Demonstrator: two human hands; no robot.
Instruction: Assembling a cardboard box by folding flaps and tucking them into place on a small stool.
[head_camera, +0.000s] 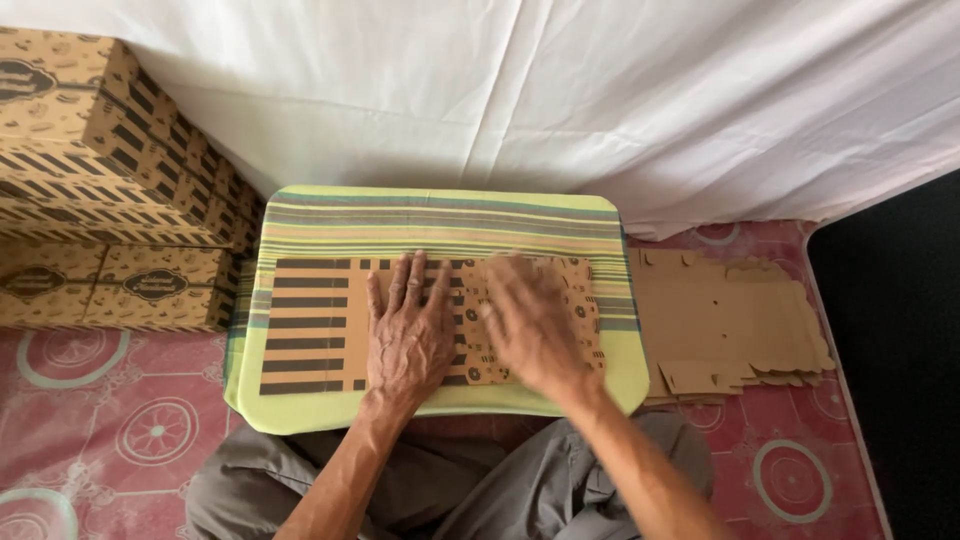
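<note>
A flat, unfolded brown cardboard box blank (310, 325) with black stripes and printed patterns lies on a green striped lap tray (440, 215) in front of me. My left hand (408, 330) presses flat on the middle of the blank, fingers spread. Just to its right, my right hand (535, 325) also lies palm-down on the patterned part of the blank; it is blurred by motion. Neither hand grips anything.
A stack of plain flat cardboard blanks (725, 325) lies to the right of the tray on the red patterned mat (110, 420). Assembled printed boxes (100, 180) are piled at the left. A white cloth (560, 90) hangs behind. My grey-trousered legs are below the tray.
</note>
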